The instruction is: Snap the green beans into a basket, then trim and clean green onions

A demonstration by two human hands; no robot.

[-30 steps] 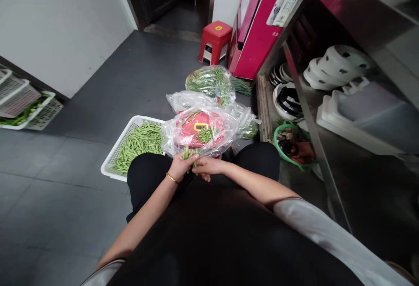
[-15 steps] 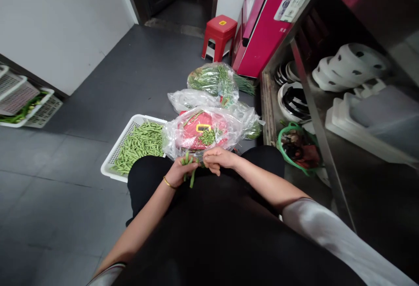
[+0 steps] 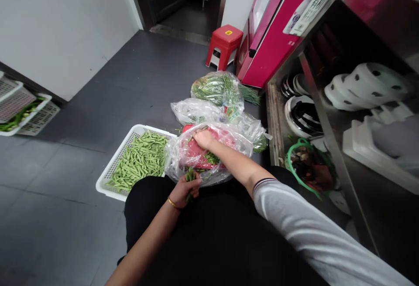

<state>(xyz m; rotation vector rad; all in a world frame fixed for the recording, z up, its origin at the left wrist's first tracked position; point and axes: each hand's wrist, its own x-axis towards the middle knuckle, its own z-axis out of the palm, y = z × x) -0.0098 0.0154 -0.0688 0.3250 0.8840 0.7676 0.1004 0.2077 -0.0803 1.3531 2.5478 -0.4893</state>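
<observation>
so the left hand point(image 3: 185, 190) is closed round a bunch of green beans point(image 3: 190, 176), tips up, at the near edge of the plastic bag point(image 3: 176, 155), while the right hand point(image 3: 202, 138) sits palm-down farther in, can't tell if it's got anything, with loose beans point(image 3: 212, 158) just on its near side.

The left hand point(image 3: 182, 191) hides most of its green beans point(image 3: 190, 174). At the clear bag point(image 3: 178, 157), whether the right hand point(image 3: 203, 139) grips anything is unclear. Far left of the bag, white trays point(image 3: 20, 112) are cropped.
</observation>
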